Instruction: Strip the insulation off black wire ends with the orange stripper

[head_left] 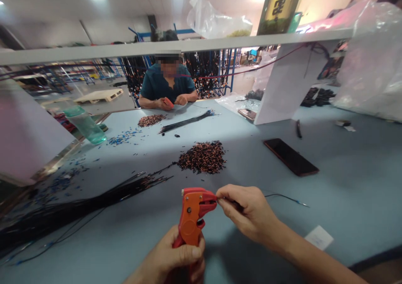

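Observation:
My left hand (185, 256) is wrapped around the handles of an orange and red wire stripper (191, 215), held upright with its jaws pointing right. At the jaw tip, my right hand (248, 206) pinches a thin black wire (279, 195). The wire runs out behind the hand to a blue ferrule at its far end. The wire's other end is hidden by my fingers and the jaws. Beyond the tool lies a heap of short black and copper-coloured offcuts (202, 156). A long bundle of black wires (103, 202) stretches across the table at left.
A person (168, 83) sits opposite, holding a red tool near a second wire bundle (186, 122). A dark phone (291, 156) lies at right, a green bottle (86, 125) stands tilted-looking at left. A shelf (201, 45) crosses above the table (245, 162).

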Demonstrator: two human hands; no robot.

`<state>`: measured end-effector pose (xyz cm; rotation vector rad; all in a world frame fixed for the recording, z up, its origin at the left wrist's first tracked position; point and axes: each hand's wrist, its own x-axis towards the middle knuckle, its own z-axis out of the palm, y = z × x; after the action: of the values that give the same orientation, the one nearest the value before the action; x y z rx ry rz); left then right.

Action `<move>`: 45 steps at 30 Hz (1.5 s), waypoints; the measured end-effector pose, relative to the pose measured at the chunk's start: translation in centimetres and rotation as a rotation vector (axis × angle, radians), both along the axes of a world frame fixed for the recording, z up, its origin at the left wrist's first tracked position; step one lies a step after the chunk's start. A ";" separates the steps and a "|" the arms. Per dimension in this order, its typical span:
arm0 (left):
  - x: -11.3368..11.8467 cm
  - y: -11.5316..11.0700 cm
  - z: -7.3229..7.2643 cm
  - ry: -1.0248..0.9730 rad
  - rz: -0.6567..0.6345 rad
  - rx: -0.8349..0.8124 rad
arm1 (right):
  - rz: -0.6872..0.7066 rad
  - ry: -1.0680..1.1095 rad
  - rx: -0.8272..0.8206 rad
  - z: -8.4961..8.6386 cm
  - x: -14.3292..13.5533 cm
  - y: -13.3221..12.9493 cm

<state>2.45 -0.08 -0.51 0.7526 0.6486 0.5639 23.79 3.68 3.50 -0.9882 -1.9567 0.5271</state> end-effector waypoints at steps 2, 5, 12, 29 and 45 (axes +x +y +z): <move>0.0 0.0 -0.3 -0.017 0.000 0.015 | 0.003 0.002 -0.003 0.0 0.0 0.0; 0.0 0.0 -0.8 -0.041 0.008 0.003 | 0.004 0.005 -0.009 -0.1 0.0 0.1; 0.0 -0.1 -0.7 -0.035 -0.001 -0.030 | 0.018 -0.008 0.000 -0.3 0.1 0.2; 0.7 -0.7 0.3 0.108 0.056 -0.059 | 0.001 -0.023 0.023 -1.9 -0.4 -0.2; 0.4 -0.1 0.2 -0.027 0.160 -0.148 | -0.067 -0.057 0.002 -2.3 -0.2 0.7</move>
<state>2.84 -0.18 -0.31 0.5561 0.7216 0.6639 23.60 4.38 1.21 -1.0751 -1.9666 0.4637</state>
